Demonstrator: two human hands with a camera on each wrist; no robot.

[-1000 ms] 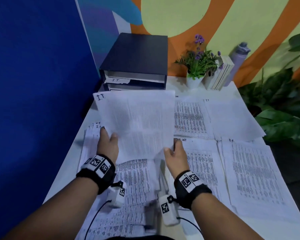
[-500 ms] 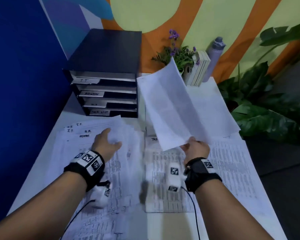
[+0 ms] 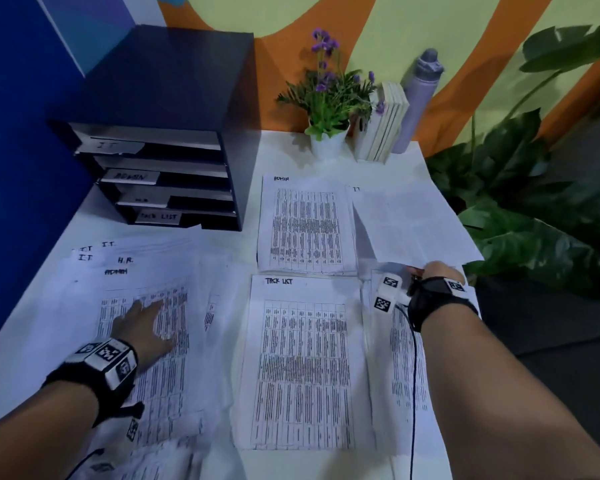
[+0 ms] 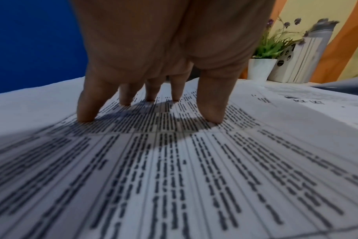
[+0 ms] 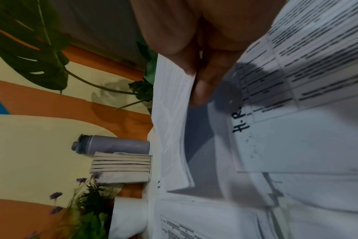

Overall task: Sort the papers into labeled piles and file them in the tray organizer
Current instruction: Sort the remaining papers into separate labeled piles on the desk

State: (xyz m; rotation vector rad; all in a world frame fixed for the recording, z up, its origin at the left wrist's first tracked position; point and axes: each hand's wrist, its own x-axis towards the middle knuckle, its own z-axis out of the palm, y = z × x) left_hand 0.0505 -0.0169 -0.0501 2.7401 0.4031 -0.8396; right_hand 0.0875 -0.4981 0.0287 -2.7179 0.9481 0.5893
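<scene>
1. At the upper left of the head view, a dark tray organizer [image 3: 174,140] stands on the white table [image 3: 278,150], its four shelves tagged IT, ADMIN, H.R. and TASK LIST.
2. In the lower left, the left hand [image 3: 142,329] lies flat with straight, spread fingers [image 4: 212,111] pressing on a fanned unsorted stack [image 3: 153,341] of printed sheets; it grips nothing.
3. At centre, an ADMIN pile [image 3: 307,225] lies above a TASK LIST pile [image 3: 303,365], the two just apart.
4. At the right, the right hand [image 3: 437,275] pinches the near edge of a sheet marked IT [image 3: 409,223], thumb [image 5: 206,87] against its face, holding it above an H.R. pile [image 5: 296,113].
5. Along the top right stand a potted purple-flowered plant [image 3: 329,98], a row of books [image 3: 381,123] and a grey bottle [image 3: 416,98]; a large leafy plant [image 3: 534,202] fills the right edge.
</scene>
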